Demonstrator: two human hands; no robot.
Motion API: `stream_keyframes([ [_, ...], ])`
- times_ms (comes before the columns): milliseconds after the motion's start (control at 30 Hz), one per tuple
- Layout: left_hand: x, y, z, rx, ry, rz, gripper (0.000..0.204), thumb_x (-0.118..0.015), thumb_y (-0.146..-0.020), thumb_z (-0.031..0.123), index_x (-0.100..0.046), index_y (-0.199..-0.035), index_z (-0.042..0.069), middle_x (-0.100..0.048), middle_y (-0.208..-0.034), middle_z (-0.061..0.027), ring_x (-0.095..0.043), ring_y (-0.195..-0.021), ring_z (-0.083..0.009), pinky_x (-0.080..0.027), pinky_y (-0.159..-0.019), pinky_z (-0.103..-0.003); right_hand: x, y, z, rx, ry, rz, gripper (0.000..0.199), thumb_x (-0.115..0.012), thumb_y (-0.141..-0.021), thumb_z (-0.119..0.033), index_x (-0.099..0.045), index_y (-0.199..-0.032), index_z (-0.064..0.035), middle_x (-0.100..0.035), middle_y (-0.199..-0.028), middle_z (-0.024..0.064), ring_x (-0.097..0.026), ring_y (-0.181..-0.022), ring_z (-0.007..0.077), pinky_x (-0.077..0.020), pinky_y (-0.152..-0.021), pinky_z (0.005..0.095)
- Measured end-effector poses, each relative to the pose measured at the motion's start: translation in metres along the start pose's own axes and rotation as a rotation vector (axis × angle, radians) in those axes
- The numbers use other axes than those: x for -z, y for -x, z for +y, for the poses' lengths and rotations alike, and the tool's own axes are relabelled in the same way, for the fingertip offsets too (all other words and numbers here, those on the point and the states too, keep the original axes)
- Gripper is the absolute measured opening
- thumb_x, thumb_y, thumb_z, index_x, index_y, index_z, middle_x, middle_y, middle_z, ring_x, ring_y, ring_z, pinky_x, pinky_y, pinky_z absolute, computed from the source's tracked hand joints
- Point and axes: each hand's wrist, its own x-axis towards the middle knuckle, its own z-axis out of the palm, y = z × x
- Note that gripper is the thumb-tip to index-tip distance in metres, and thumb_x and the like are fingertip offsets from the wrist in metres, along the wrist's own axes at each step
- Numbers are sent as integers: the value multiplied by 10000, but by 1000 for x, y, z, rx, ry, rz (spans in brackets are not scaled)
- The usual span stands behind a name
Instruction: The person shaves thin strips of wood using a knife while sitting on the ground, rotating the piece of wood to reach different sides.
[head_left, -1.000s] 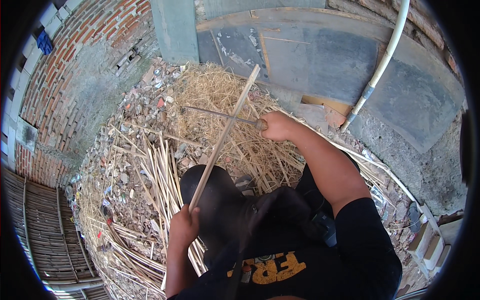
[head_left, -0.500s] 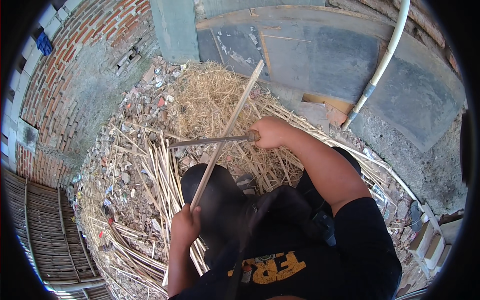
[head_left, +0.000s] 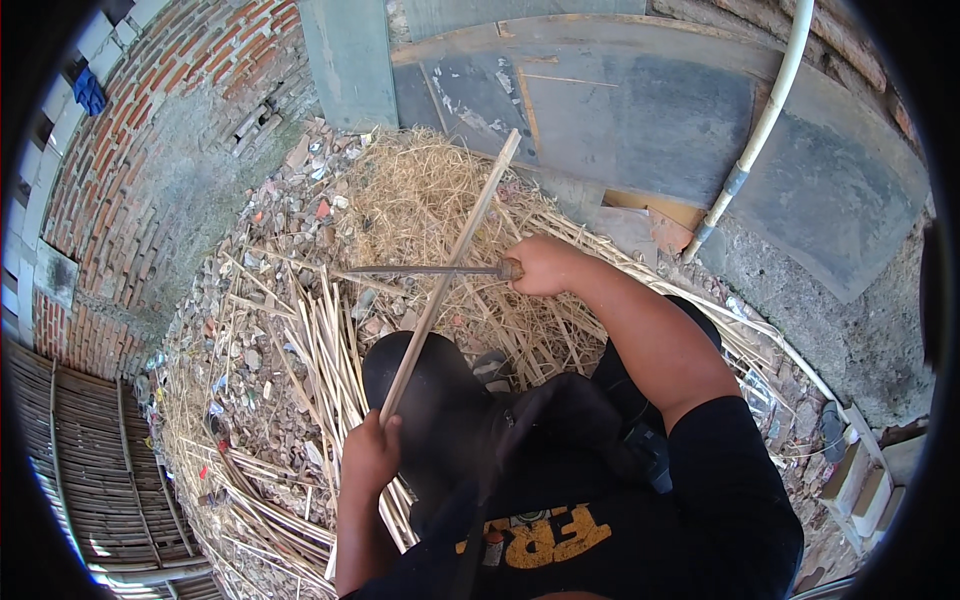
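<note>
My left hand (head_left: 370,455) is closed around the near end of a long, pale split bamboo strip (head_left: 462,250), which slants up and away to the right. A knife (head_left: 405,269) with a long dark blade and a short wooden handle is gripped in my right hand (head_left: 543,266). Its blade lies crosswise at the strip's middle, edge-on and looking thin, with its tip pointing left. Whether blade and strip touch, I cannot tell. The lower part of the strip passes over my dark-clad left knee (head_left: 440,365).
Split bamboo strips (head_left: 330,350) are heaped left of my knee. Beyond it lies a pile of thin shavings (head_left: 410,195) on stony rubble (head_left: 240,340). Grey panels (head_left: 640,110) and a white pipe (head_left: 768,125) stand at the far side, a brick wall (head_left: 150,140) at left.
The knife's blade has turned from showing its broad side to nearly edge-on, and its tip has risen a little. My left hand and the strip stay almost in place.
</note>
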Motion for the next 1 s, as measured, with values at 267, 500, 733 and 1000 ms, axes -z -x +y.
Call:
stream_keyframes([
  [267,-2,0,-2,2,3,-2,325,-576,-1001,272,-563,-855,-19,-632,-724,-315,-631,-743,-526,-487,-660,-577,3,3,-6,-26,-12,-31,239,-694,-759,-224,-693,-922,-49,-696,-870,186,-682,-865,367,-526,-763,466],
  [500,-2,-1,-3,-13,10,7,326,-576,-1000,273,-564,-856,-20,-628,-715,-315,-631,-734,-523,-484,-655,-579,-2,0,0,-4,11,1,297,-746,-794,-305,-705,-949,-55,-698,-851,181,-681,-848,370,-523,-753,471],
  [733,-4,-1,-5,-28,4,14,329,-575,-999,277,-563,-858,-20,-624,-710,-316,-630,-731,-524,-482,-649,-584,-1,0,0,-9,-37,-31,287,-747,-788,-304,-707,-940,-63,-695,-839,175,-678,-831,363,-520,-743,468],
  [1000,-3,0,-4,-23,5,15,330,-578,-996,277,-564,-854,-21,-629,-714,-312,-631,-730,-523,-482,-644,-584,-1,-1,0,-12,-32,-32,289,-743,-786,-301,-705,-943,-61,-693,-828,172,-677,-824,362,-518,-739,466],
])
